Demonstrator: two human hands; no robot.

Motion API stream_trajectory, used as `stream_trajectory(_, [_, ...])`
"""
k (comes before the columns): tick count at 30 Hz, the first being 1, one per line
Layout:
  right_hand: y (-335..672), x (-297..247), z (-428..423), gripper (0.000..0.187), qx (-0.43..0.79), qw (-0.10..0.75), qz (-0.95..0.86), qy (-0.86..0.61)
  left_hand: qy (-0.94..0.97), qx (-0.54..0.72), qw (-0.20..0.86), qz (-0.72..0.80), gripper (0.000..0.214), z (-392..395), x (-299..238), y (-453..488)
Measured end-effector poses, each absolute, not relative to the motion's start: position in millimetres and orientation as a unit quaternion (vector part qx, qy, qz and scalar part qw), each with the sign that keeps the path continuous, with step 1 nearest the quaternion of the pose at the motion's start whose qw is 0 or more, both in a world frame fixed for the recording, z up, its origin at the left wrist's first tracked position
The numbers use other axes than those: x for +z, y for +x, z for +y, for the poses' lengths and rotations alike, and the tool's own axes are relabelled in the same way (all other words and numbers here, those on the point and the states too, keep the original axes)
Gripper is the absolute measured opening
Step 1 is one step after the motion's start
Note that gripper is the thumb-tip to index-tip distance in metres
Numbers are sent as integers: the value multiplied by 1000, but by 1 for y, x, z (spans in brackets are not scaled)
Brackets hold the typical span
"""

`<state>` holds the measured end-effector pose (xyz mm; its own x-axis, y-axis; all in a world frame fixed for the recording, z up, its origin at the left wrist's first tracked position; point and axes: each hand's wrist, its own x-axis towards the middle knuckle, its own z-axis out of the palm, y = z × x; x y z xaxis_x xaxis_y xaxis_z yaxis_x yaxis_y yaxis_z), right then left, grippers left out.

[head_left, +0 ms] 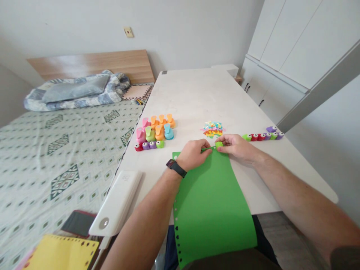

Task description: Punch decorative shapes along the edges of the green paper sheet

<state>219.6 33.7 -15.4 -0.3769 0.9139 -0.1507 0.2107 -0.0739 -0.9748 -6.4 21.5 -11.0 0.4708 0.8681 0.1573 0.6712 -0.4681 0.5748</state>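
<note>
A green sheet of paper [213, 210] hangs over the table's front edge toward my lap, with punched holes down its left side. My left hand [194, 153], wearing a black watch [176, 168], pinches the sheet's far edge. My right hand [234, 148] grips a small green craft punch [219, 144] at that same edge, just right of the left fingers. Just beyond lies a pile of colourful paper cutouts [213, 128]. Whether the punch is pressed down cannot be made out.
Larger craft punches [159, 132] stand in rows at left, with small ones [149, 145] before them. More small punches [261, 137] line the right. A white device [116, 202] lies at the left edge, near a punched yellow sheet [62, 252]. A bed [36, 150] adjoins the white table [191, 93].
</note>
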Motion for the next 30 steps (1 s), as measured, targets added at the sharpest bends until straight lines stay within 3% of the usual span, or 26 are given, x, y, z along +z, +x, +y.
stream_trajectory(15, [216,-19,33,29,542,321,-607,-485,824,231,230,464,20,18,-7,-7])
stream_trajectory(25, [215,-20,29,27,486,312,-660,-481,808,244,266,465,58,15,-5,-1])
stream_trajectory(30, [211,-16,25,24,465,298,-682,-479,809,252,301,437,56,16,-7,4])
